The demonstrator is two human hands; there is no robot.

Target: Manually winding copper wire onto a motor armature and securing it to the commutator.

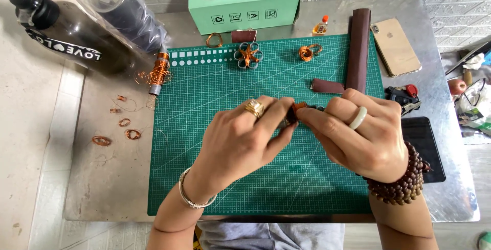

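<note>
Piece in hand: a small copper-wire piece [296,110] was pinched between both hands at the centre of the frame, just above the green cutting mat [245,178]; most of it was hidden by the fingers.
Left hand: the left hand [243,140], with a gold ring, was closed on the piece, thumb and fingertips pressed together.
Right hand: the right hand [360,135], with a pale ring and a bead bracelet, was pinched on the same piece from the other side.
Handling: the piece was judged very light, thin and easily bent, so a fingertip hold at its two ends was thought best; hard squeezing could deform it.
Finished pieces: a wire flower [248,54] and a copper coil [308,51] were seen at the upper edge of the mat, well apart from the hands.
Supply: a copper-wire spool [159,72] lay at the mat's upper left.
Loose rings: small wire loops [117,130] were scattered on the table [102,178] at the left.
Other: a brown leather roll [358,48] and a phone [395,45] lay at the upper right.
</note>
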